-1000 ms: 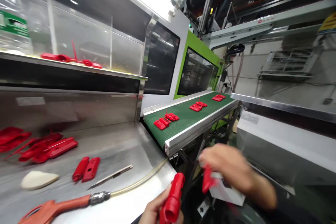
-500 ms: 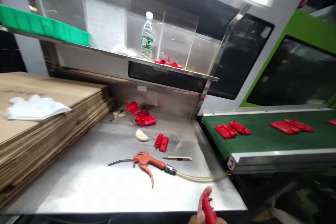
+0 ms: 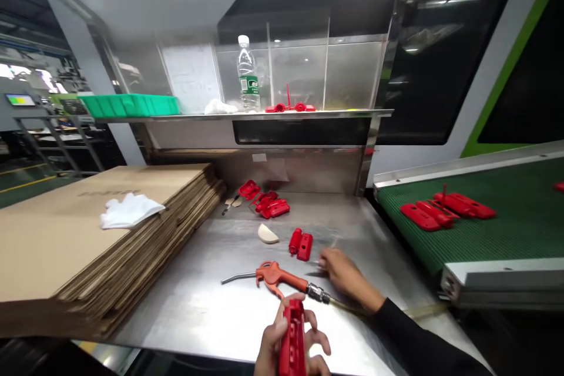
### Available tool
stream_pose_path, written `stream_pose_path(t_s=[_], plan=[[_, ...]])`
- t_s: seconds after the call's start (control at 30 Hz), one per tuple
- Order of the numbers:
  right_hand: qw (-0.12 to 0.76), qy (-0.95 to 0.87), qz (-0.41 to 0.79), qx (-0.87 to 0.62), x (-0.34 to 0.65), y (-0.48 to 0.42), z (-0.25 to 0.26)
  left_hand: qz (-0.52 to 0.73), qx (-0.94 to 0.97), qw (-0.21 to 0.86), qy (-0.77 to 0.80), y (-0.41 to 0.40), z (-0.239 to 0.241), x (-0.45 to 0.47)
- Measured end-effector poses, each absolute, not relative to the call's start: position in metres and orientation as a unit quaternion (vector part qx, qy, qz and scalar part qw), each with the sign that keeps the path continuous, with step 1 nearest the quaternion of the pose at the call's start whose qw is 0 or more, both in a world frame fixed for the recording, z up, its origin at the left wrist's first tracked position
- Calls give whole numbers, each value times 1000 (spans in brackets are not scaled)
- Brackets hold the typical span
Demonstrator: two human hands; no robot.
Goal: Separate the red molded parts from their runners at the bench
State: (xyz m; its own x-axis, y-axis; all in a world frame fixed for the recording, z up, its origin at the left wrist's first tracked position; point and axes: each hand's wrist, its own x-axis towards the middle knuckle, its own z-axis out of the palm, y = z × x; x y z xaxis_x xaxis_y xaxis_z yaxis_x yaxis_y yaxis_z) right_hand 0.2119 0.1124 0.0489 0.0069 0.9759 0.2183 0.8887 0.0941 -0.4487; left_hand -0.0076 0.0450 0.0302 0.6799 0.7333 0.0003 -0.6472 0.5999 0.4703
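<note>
At the bottom centre of the head view, my left hand [image 3: 268, 343] is closed around a red plastic part [image 3: 292, 341], fingers curled along its right side. Farther right, my right hand [image 3: 341, 271] pinches a slim craft knife [image 3: 315, 262] just over the metal table; most of the knife is hidden by the fingers. An orange air blow gun [image 3: 282, 276] lies between the two hands, its hose passing under my right forearm. Behind it rest two red parts [image 3: 304, 246] and a cream half-round piece [image 3: 267, 234].
Stacked cardboard [image 3: 132, 258] with a white glove [image 3: 130, 211] fills the left side. More red parts [image 3: 271, 204] lie at the table's back. A green conveyor [image 3: 493, 247] carrying red mouldings [image 3: 445, 211] runs at right. The shelf [image 3: 202, 118] above holds a bottle [image 3: 248, 79] and green tray [image 3: 132, 106].
My right hand has come in from the right and taken hold of the knife that lay on the table. My left hand and the red part show higher and farther left; the view has turned.
</note>
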Motion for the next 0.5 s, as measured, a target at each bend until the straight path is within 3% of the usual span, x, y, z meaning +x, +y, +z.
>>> stream_pose_path(t_s=[0.13, 0.2, 0.33, 0.5], plan=[[346, -694, 148, -614, 207, 58, 86, 449, 245, 842, 172, 58, 55, -9], [337, -749, 163, -546, 196, 30, 115, 475, 245, 823, 192, 60, 71, -6], [272, -853, 28, -445, 169, 0, 149, 517, 231, 791, 233, 58, 100, 0], [217, -844, -146, -468, 151, -3, 151, 541, 241, 765, 252, 54, 112, 0]])
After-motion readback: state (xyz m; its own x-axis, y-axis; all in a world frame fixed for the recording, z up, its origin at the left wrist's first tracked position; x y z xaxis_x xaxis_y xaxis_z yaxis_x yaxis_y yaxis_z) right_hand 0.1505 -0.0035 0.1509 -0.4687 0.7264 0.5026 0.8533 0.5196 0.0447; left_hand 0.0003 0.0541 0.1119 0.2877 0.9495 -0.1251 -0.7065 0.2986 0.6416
